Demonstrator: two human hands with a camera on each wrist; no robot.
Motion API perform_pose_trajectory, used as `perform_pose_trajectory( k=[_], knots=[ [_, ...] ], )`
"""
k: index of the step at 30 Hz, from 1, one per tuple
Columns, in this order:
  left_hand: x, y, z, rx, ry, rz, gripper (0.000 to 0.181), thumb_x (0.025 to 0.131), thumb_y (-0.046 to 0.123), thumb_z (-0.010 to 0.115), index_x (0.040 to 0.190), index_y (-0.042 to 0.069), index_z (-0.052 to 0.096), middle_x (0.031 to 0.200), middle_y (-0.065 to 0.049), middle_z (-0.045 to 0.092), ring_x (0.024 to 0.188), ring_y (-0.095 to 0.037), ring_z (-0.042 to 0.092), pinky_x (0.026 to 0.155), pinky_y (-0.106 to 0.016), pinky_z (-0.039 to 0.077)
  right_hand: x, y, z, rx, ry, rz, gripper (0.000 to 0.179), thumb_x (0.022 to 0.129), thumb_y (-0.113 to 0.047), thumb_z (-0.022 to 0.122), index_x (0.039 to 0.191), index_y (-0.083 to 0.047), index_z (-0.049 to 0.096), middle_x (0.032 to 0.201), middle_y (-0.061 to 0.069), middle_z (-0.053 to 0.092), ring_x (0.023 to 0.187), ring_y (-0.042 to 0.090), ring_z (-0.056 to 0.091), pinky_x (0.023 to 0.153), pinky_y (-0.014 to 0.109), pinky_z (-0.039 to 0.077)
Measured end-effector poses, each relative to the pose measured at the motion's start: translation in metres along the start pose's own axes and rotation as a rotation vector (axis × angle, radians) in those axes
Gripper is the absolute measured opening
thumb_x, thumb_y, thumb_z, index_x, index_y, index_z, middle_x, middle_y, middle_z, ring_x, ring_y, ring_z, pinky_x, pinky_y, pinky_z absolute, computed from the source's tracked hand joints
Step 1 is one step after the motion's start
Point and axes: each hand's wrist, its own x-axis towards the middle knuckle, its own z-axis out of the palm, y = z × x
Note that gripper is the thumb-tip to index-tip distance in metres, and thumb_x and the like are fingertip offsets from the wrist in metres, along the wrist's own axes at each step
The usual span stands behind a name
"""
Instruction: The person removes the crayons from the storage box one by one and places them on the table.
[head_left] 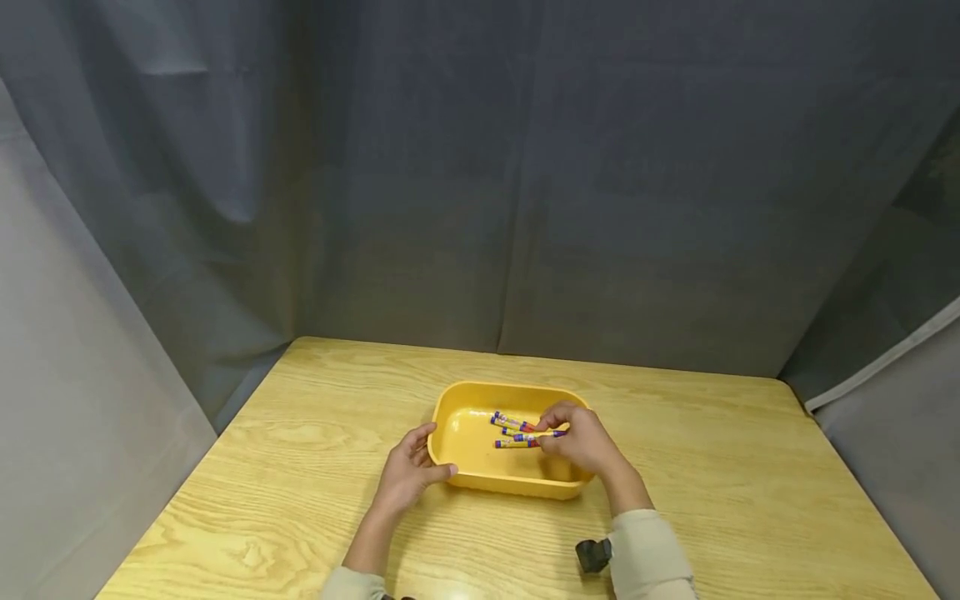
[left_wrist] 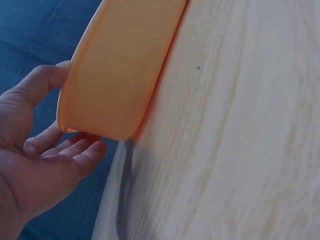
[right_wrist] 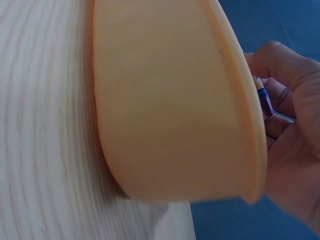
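Note:
A yellow plastic bin point(head_left: 468, 475) stands on the wooden table. My left hand point(head_left: 406, 472) grips its left end, thumb on the near rim and fingers round the outer wall. In the left wrist view, the thumb meets the rim while the other fingers curl by the bin's corner. Reaching over the right side, my right hand point(head_left: 583, 439) pinches a purple-tipped crayon point(head_left: 525, 437) above the bin floor. Several crayons point(head_left: 512, 444) in yellow and blue wrappers, some with red tips, lie below it. In the right wrist view, the bin wall hides most of the held crayon.
The light wood table point(head_left: 300, 467) extends on all sides of the bin. Dark grey curtains point(head_left: 420, 208) hang behind its far edge, with paler panels point(head_left: 67, 350) at the sides. A small black device point(head_left: 593, 555) sits at the right sleeve.

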Motion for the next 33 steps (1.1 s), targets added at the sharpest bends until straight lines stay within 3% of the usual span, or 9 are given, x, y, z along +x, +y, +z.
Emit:
perform_pose_trajectory(
  k=[7, 15, 25, 33],
  knots=[
    [-0.001, -0.005, -0.002, -0.037, -0.010, 0.017, 0.080, 0.072, -0.007, 0.075, 0.138, -0.009, 0.030, 0.138, -0.031, 0.031, 0.126, -0.046, 0.032, 0.097, -0.043, 0.040, -0.007, 0.008, -0.018, -0.014, 0.053, -0.010, 0.008, 0.075, -0.007, 0.075, 0.078, -0.011, 0.069, 0.096, 0.002, 0.060, 0.091, 0.022, 0.053, 0.070, 0.034, 0.046],
    [-0.004, -0.006, -0.005, -0.044, -0.015, 0.017, 0.080, 0.073, -0.004, 0.076, 0.138, -0.008, 0.030, 0.137, -0.030, 0.035, 0.125, -0.045, 0.034, 0.096, -0.040, 0.042, -0.014, 0.017, -0.034, 0.026, 0.104, -0.002, 0.006, 0.077, -0.005, 0.074, 0.081, -0.007, 0.070, 0.100, 0.007, 0.061, 0.094, 0.024, 0.054, 0.072, 0.034, 0.050],
    [-0.003, -0.005, -0.004, 0.018, -0.016, 0.018, 0.084, 0.073, -0.004, 0.075, 0.141, -0.006, 0.027, 0.133, -0.026, 0.041, 0.124, -0.044, 0.036, 0.098, -0.045, 0.038, -0.023, 0.034, -0.063, 0.029, 0.157, 0.029, 0.006, 0.081, -0.008, 0.072, 0.085, -0.004, 0.070, 0.105, 0.011, 0.060, 0.094, 0.025, 0.054, 0.074, 0.036, 0.050],
    [0.010, -0.029, -0.005, 0.063, 0.003, 0.033, 0.088, 0.072, 0.001, 0.078, 0.143, -0.002, 0.026, 0.134, -0.026, 0.040, 0.122, -0.042, 0.040, 0.095, -0.041, 0.042, -0.032, 0.056, -0.086, 0.039, 0.190, 0.081, 0.016, 0.083, -0.015, 0.072, 0.091, -0.002, 0.071, 0.111, 0.016, 0.059, 0.103, 0.028, 0.051, 0.074, 0.030, 0.050]
  ],
)
